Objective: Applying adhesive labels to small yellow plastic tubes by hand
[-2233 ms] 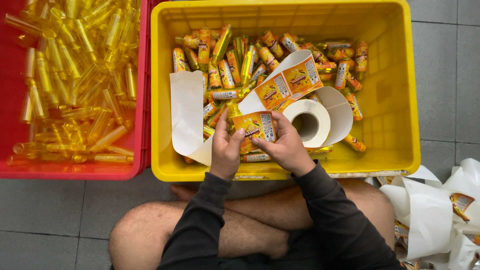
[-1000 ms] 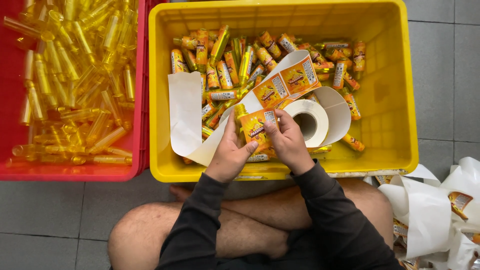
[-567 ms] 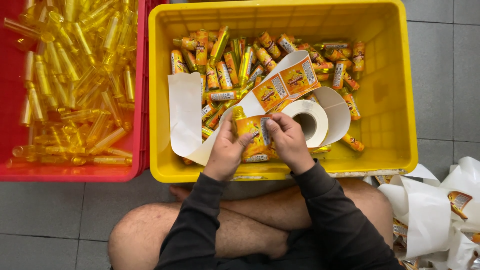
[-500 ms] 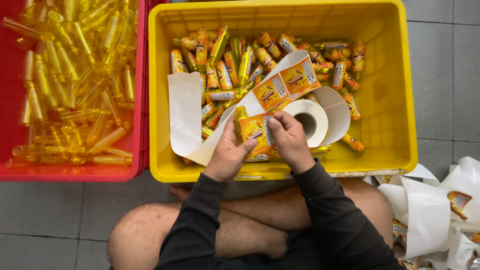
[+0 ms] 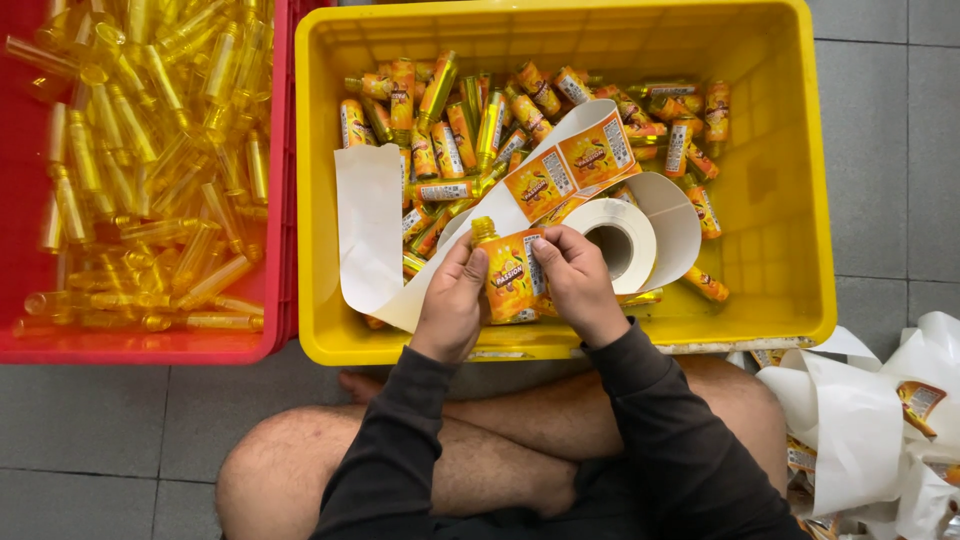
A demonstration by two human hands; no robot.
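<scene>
Both hands hold one small yellow bottle [image 5: 505, 272] with an orange label, over the near edge of the yellow crate [image 5: 812, 200]. My left hand [image 5: 452, 302] grips its left side, thumb near the cap. My right hand [image 5: 577, 283] presses fingers on the label's right side. Just beyond my right hand lies a white label roll [image 5: 625, 235], its strip of orange labels [image 5: 570, 168] curling up and left, with bare backing paper [image 5: 368, 225] trailing to the left.
Several labelled bottles [image 5: 450, 120] fill the far part of the yellow crate. A red crate [image 5: 150, 345] on the left holds several plain yellow bottles [image 5: 140, 150]. Crumpled backing paper [image 5: 860, 420] lies on the tiled floor at right. My crossed legs [image 5: 500, 450] are below.
The hands and bottle have stayed nearly in place; the fingers have shifted slightly over the label on the bottle.
</scene>
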